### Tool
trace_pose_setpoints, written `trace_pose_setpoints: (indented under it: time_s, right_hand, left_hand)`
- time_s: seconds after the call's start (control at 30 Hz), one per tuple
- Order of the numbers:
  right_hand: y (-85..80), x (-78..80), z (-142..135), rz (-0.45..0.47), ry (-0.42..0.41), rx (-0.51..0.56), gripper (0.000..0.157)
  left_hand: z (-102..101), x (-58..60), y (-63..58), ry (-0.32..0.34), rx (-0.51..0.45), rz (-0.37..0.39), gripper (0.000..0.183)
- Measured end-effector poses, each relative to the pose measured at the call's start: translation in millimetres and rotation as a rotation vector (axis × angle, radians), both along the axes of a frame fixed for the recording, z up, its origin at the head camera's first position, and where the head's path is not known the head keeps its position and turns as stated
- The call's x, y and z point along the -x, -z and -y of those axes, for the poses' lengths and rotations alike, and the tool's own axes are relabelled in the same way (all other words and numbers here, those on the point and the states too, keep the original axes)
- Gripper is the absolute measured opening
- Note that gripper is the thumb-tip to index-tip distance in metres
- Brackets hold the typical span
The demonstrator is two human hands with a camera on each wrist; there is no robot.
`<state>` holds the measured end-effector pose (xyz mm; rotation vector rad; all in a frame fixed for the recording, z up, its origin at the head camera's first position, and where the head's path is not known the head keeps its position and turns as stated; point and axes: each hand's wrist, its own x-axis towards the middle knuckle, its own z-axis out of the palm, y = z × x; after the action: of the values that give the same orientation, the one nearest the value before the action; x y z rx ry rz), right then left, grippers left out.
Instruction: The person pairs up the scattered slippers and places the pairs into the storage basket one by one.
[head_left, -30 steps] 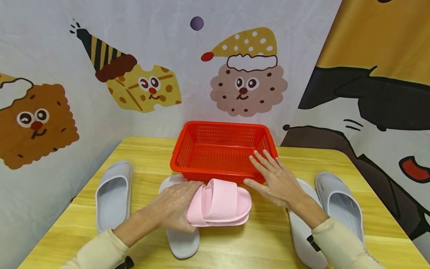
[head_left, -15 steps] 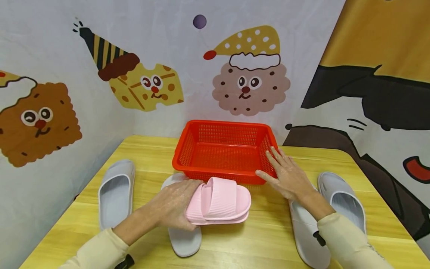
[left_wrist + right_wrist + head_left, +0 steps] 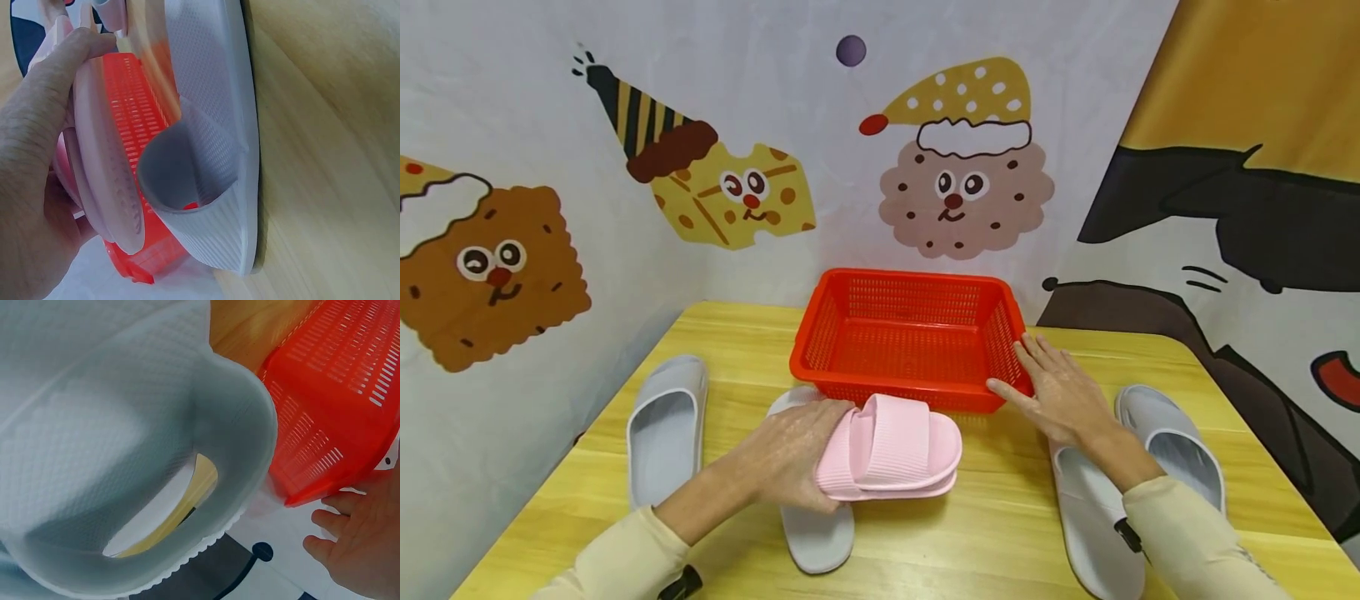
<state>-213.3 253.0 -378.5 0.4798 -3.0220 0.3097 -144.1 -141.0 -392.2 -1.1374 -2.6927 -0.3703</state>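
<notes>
In the head view, my left hand (image 3: 793,454) grips a pair of pink slippers (image 3: 898,450) by one end, held together on their side above the table. The left wrist view shows their soles (image 3: 103,162) close to a grey slipper (image 3: 215,119). That same grey slipper (image 3: 818,537) lies partly under my left hand. My right hand (image 3: 1060,396), fingers extended, is at the right end of a red plastic basket (image 3: 895,387); whether it touches the rim I cannot tell. Nothing lies in the basket. Below the right hand is another grey slipper (image 3: 1101,525).
One more grey slipper (image 3: 666,437) lies at the left of the wooden table (image 3: 955,542), and another (image 3: 1176,442) at the right. A wall covering with cartoon prints (image 3: 966,200) rises behind the basket.
My right hand has moved right, from the basket's front right corner towards its right end. The left hand keeps hold of the pink slippers almost in place. The head view has shifted slightly.
</notes>
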Motion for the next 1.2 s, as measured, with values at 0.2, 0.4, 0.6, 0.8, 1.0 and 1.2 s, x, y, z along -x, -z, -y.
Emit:
trace_pose_setpoints:
  time_s: [0.2,0.4,0.6,0.8,1.0,1.2]
  right_hand:
    - [-1.8,-2.2,-2,0.005,-0.007,-0.007,0.099]
    - [-2.3,-3.7,-4,0.012,-0.008,0.004,0.100]
    - [-4.0,-3.0,-4,0.028,-0.010,0.010,0.100]
    - [-4.4,-2.7,-4,0.024,-0.014,-0.005,0.100]
    - [-3.0,-4.1,-5,0.005,-0.025,-0.038,0.099]
    - [-1.6,-5.6,-6,0.010,-0.021,-0.036,0.099]
  left_hand:
    - [2,0.3,-0.2,0.010,-0.012,-0.016,0.103]
    - [4,0.1,-2.1,0.022,-0.009,-0.034,0.102]
    - [6,3.6,-3.0,0.064,-0.048,-0.084,0.104]
    - [6,4.1,-5.9,0.092,-0.057,-0.075,0.107]
    - [2,-0.2,-12.5,0.117,-0.036,-0.006,0.108]
    - [-3,3.8,-22.1,0.154,-0.079,-0.070,0.109]
